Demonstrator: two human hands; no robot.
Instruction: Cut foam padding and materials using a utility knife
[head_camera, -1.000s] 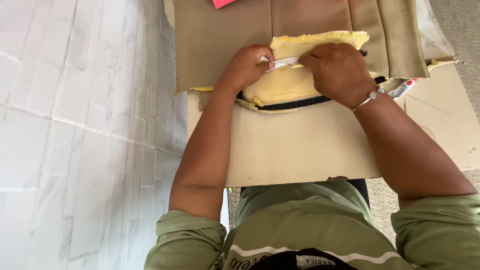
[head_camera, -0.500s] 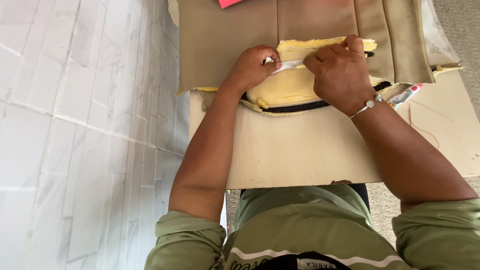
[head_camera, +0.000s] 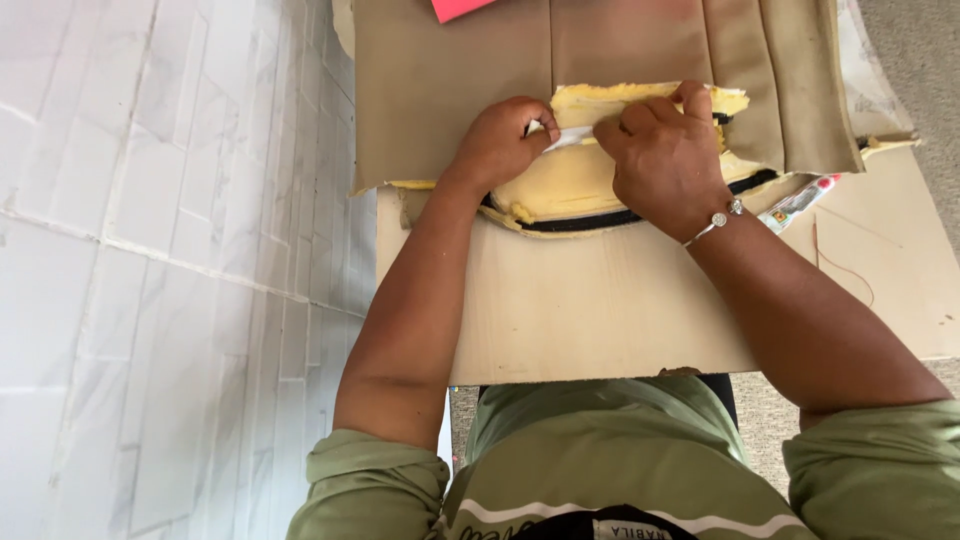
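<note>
A tan upholstered cushion cover (head_camera: 560, 70) lies at the far end of a wooden board (head_camera: 590, 310), with yellow foam (head_camera: 560, 185) showing where it is opened along a black zipper edge (head_camera: 600, 220). My left hand (head_camera: 500, 140) pinches one end of a thin white strip (head_camera: 570, 135) against the foam. My right hand (head_camera: 665, 150), with a silver bracelet on the wrist, grips the strip's other end and presses on the foam's top edge.
A white tiled wall (head_camera: 150, 260) rises along the left. A small tube with a red cap (head_camera: 800, 200) lies by my right wrist on a second tan board (head_camera: 890, 270). A pink object (head_camera: 455, 8) sits at the top edge.
My right hand has shifted up and to the right along the foam's top edge; the white strip between my hands is stretched a little longer.
</note>
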